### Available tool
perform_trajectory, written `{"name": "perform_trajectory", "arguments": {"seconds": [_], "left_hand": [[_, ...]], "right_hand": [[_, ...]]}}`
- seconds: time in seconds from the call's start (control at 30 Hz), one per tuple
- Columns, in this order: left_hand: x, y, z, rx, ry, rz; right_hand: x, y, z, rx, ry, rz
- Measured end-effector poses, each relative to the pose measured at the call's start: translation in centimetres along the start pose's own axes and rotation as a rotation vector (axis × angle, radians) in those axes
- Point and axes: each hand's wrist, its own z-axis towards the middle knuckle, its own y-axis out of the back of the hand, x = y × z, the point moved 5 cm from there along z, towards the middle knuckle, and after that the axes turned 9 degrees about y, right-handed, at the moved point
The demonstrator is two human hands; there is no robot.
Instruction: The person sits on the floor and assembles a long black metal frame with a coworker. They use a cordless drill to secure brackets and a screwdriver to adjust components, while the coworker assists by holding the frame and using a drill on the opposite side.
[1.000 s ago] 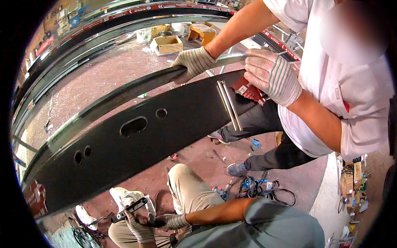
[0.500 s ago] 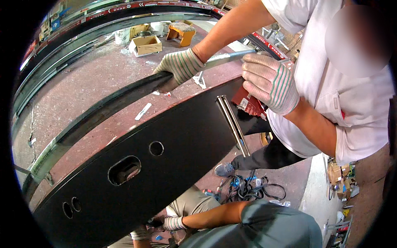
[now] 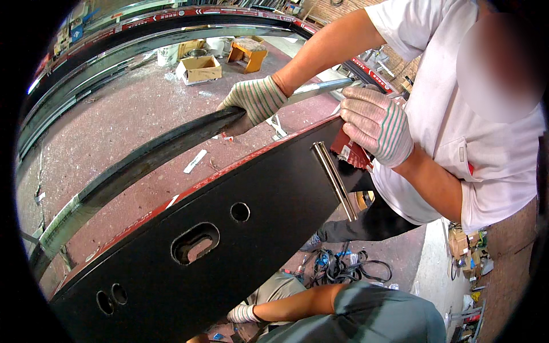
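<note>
My right hand [image 3: 243, 313], in a striped knit glove, reaches in from the lower right and meets the lower edge of a long black panel [image 3: 274, 228]. The panel hides its fingers. Only a sliver of my left forearm [image 3: 198, 339] shows at the bottom edge; the panel covers that hand. The panel has an oval slot and several round holes. Near its far end lies a pair of shiny metal strips [image 3: 334, 180]. Across from me, a co-worker's gloved hand [image 3: 256, 103] grips a curved dark strip [image 3: 166, 137]. Their other glove [image 3: 377, 124] is raised beside torn red wrapping [image 3: 351, 150].
Long frame profiles [image 3: 171, 43] arch across the back. An open cardboard box [image 3: 199, 70] and a yellow stool [image 3: 249, 54] stand on the reddish floor. Tangled black cables [image 3: 354, 268] lie near the co-worker's feet. Boxes and clutter [image 3: 472, 251] line the right side.
The black panel has shifted right in view. My left glove, visible before, is now behind it, and less of my right glove shows. The co-worker's hands moved slightly right.
</note>
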Motion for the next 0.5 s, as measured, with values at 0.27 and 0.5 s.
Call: {"name": "perform_trajectory", "arguments": {"seconds": [0.27,0.5], "left_hand": [[1.2,1.7,0.8,-0.128,0.128,0.009],[0.7,5.3,-0.1,-0.198,0.103,-0.072]], "right_hand": [[-0.3,-0.1,-0.3,-0.035,0.016,-0.039],[-1.0,-0.2,-1.2,-0.097,-0.095,-0.058]]}}
